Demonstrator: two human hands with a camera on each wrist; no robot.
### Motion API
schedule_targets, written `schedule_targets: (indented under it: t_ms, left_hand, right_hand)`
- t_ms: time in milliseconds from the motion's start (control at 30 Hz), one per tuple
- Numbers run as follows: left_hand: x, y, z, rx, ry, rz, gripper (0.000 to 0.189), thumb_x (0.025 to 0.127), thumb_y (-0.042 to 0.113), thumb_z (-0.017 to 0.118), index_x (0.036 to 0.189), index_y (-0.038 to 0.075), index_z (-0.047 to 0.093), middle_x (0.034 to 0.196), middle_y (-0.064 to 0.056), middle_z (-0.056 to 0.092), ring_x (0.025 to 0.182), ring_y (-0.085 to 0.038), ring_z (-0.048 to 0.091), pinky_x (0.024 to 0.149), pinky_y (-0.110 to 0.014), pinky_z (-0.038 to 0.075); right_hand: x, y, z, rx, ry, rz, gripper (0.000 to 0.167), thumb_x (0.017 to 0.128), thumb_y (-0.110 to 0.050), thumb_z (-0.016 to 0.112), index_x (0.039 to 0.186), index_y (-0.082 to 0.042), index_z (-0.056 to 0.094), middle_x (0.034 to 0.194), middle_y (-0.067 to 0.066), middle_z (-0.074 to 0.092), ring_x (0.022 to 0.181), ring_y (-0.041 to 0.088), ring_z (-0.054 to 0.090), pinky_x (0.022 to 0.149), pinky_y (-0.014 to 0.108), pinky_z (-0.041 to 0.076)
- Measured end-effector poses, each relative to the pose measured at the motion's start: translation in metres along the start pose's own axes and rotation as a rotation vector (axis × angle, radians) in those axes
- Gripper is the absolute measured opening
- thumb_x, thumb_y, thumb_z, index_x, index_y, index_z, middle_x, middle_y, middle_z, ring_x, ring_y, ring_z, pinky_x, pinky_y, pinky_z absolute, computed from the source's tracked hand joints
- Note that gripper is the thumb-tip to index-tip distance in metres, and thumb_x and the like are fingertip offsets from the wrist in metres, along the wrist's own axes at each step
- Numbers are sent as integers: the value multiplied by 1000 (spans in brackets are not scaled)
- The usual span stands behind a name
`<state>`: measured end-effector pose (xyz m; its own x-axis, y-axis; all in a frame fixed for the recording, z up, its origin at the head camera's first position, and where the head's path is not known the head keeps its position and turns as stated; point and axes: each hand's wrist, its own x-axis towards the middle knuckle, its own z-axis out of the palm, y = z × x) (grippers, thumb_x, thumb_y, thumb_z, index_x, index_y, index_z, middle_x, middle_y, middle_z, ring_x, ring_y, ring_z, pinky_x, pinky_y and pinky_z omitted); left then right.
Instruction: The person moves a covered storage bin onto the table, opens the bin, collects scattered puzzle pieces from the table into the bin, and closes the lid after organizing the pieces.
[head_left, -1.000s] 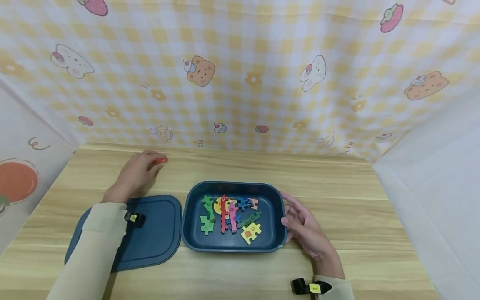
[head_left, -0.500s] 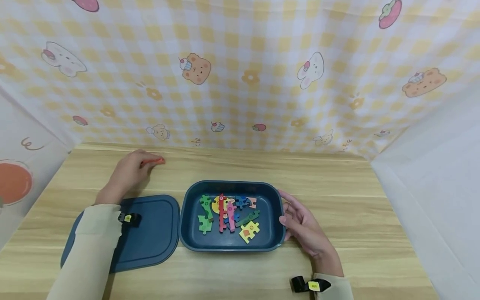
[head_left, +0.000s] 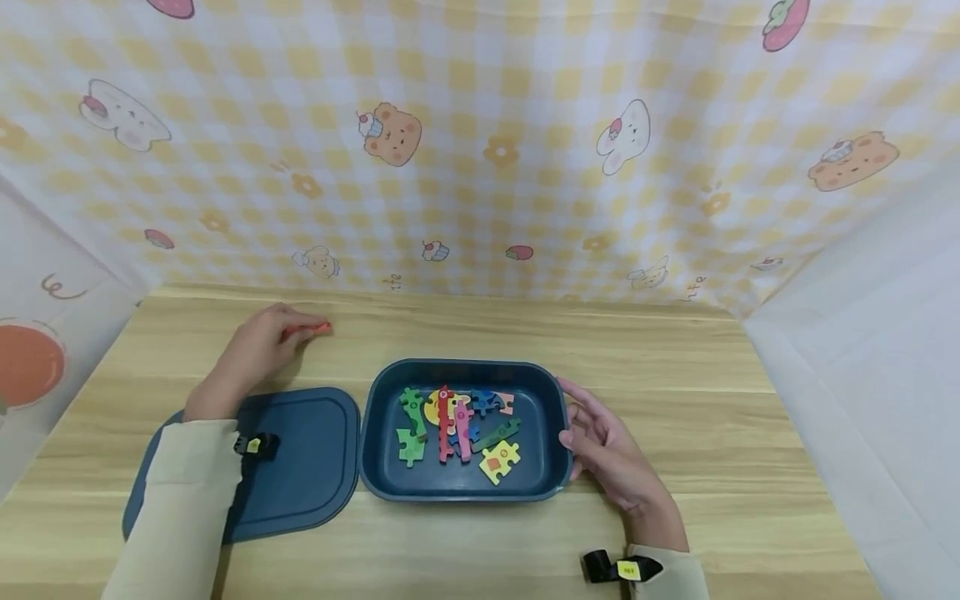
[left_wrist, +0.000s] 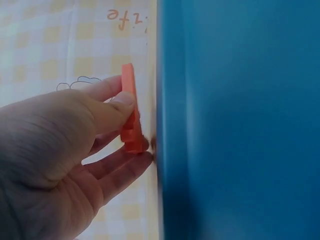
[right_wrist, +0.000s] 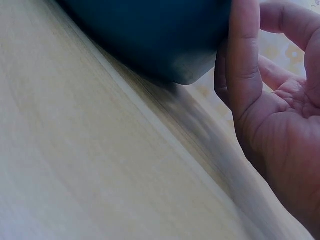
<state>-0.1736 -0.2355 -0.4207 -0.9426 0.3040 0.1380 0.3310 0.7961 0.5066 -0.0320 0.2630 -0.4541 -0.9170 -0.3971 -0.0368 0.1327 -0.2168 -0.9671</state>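
In the head view, my left hand [head_left: 258, 346] is above the table at the back left. Between thumb and fingers it pinches a small orange-red puzzle piece [head_left: 321, 328]; the left wrist view shows this piece [left_wrist: 129, 112] on edge. My right hand [head_left: 618, 458] holds the right end of a dark blue plastic box [head_left: 536, 492], its thumb at the rim and its fingers along the outer wall. Inside the box lie several jigsaw pieces, among them a red one [head_left: 446, 425], a pink one [head_left: 463, 429] and a yellow one [head_left: 500, 462].
A dark blue lid [head_left: 307, 467] lies flat left of the box, partly under my left forearm. The wooden table [head_left: 675, 367] meets a yellow checked curtain [head_left: 480, 192] at the back. White cloth [head_left: 862, 375] hangs at the right side.
The orange-red piece shows more between my left fingers and sits slightly lower in view. The right hand keeps its place at the box; the whole view has shifted a little.
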Motion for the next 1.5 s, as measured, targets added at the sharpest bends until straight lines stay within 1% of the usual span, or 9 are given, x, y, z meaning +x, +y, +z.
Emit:
schedule_targets:
  t_ms: [133,333,533,700,833,933,1100,1300,1500]
  left_hand:
    - [-3,5,1,-21,-16,-18,30,101,2,69,130,6,76,123,-27,71,104,-40,65,84,-54,54]
    - [-9,12,2,-32,25,-14,30,101,3,69,131,5,75,122,-26,69,101,-38,64,81,-50,53]
    - [-13,19,-3,-27,48,-22,32,101,1,67,133,7,74,122,-23,68,101,-36,64,78,-43,52]
    - [-16,25,-8,-21,59,7,35,100,-2,67,132,11,76,117,-21,68,88,-29,60,67,-28,46]
    - [-17,31,-10,-39,57,25,35,100,-3,68,131,11,76,111,-19,69,81,-24,55,59,-23,42]
    - [-19,39,-14,-53,72,48,35,99,-3,69,130,10,77,109,-17,70,81,-24,56,59,-22,43]
    - [-20,53,-19,-68,107,115,35,97,-4,71,128,11,78,106,-13,73,83,-20,61,61,-21,46]
    - [-23,77,-21,-116,71,145,35,99,1,71,129,16,78,109,-8,72,85,-15,58,62,-20,48]
    - [-26,103,-22,-142,56,186,34,99,3,72,129,18,78,109,-5,72,90,-14,58,67,-21,52]
  right_hand:
    - [-3,0,-2,1,3,-6,69,105,6,53,167,-9,27,120,5,65,82,10,74,60,25,64]
    - [-11,-2,-4,17,-1,-6,69,106,7,51,168,-10,25,119,4,65,85,9,75,61,25,64]
    - [-10,-2,-4,-4,-14,-15,68,106,5,51,168,-9,25,120,4,66,86,10,75,62,26,65]
    - [-6,-2,-3,-13,-19,-15,69,106,4,52,168,-9,24,121,5,66,86,10,75,62,26,65]
    - [-4,-2,-2,-11,-7,1,70,106,5,52,168,-10,24,121,5,66,84,11,76,62,26,65]
    - [0,-3,-1,-13,-9,3,70,106,4,52,168,-10,24,121,6,66,85,11,76,62,27,65]
    - [4,-4,1,-6,-26,-11,69,106,4,53,168,-9,25,119,5,65,85,11,74,61,26,65]
    - [3,-4,3,-3,-26,-10,69,106,4,53,167,-10,26,119,4,65,84,10,74,61,27,65]
    - [2,-2,2,-3,-25,-14,68,105,5,53,167,-10,27,121,5,66,85,10,74,62,26,65]
